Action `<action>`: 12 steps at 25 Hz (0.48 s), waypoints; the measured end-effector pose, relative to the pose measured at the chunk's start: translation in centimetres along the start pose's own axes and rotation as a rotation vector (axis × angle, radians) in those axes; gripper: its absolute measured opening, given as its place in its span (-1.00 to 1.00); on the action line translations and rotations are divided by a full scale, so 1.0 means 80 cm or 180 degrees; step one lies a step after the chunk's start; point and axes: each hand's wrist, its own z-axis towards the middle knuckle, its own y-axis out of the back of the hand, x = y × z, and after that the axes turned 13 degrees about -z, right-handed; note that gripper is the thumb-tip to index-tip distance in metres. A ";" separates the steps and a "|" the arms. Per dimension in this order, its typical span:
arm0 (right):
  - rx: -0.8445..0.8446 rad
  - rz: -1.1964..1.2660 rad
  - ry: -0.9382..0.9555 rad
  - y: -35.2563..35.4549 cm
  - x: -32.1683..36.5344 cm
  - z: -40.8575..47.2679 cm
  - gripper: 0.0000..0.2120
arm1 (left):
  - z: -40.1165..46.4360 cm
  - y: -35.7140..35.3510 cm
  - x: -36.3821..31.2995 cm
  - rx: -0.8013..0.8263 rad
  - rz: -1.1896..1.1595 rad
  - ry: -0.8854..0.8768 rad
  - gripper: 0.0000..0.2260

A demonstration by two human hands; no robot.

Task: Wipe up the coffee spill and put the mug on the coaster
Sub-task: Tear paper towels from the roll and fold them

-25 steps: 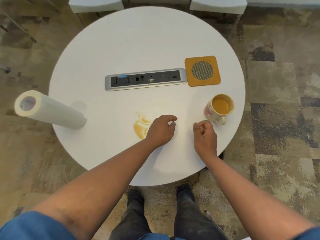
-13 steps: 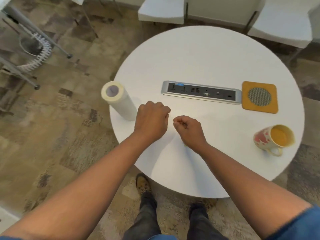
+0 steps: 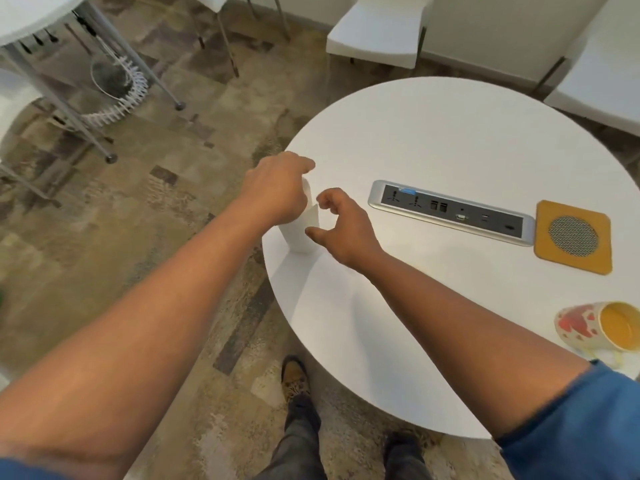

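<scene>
Head view: the round white surface (image 3: pixel 450 140) fills the right side. On it lie a silver socket strip (image 3: pixel 450 212), an orange coaster (image 3: pixel 573 237) just beside the strip's right end, and a mug (image 3: pixel 599 326) near the right edge — well apart from both hands. The paper towel roll (image 3: pixel 302 233) stands at the left rim; the left hand (image 3: pixel 277 192) covers its top, whether clasping it I cannot tell. The right hand (image 3: pixel 341 225) is just beside the roll, grip wide.

A silver power strip (image 3: pixel 452 212) with sockets and ports is set into the round white table (image 3: pixel 450 150). White chairs (image 3: pixel 377 32) stand beyond it on patterned carpet (image 3: pixel 138 220).
</scene>
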 end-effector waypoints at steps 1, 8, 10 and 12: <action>-0.0018 -0.0049 -0.0018 -0.003 0.001 0.001 -0.54 | 0.004 0.000 0.006 0.0099 -0.0049 0.0073 -0.48; 0.0046 -0.0343 -0.0062 -0.018 -0.002 0.003 -0.86 | 0.023 -0.003 0.021 0.0177 -0.0118 0.0215 -0.54; 0.0145 -0.0395 -0.0032 -0.016 -0.003 0.000 -0.84 | 0.022 -0.002 0.024 0.0306 -0.0042 0.0262 -0.60; 0.0226 -0.0402 -0.0047 -0.012 -0.006 -0.006 -0.80 | 0.018 0.000 0.029 0.0356 -0.0027 0.0327 -0.65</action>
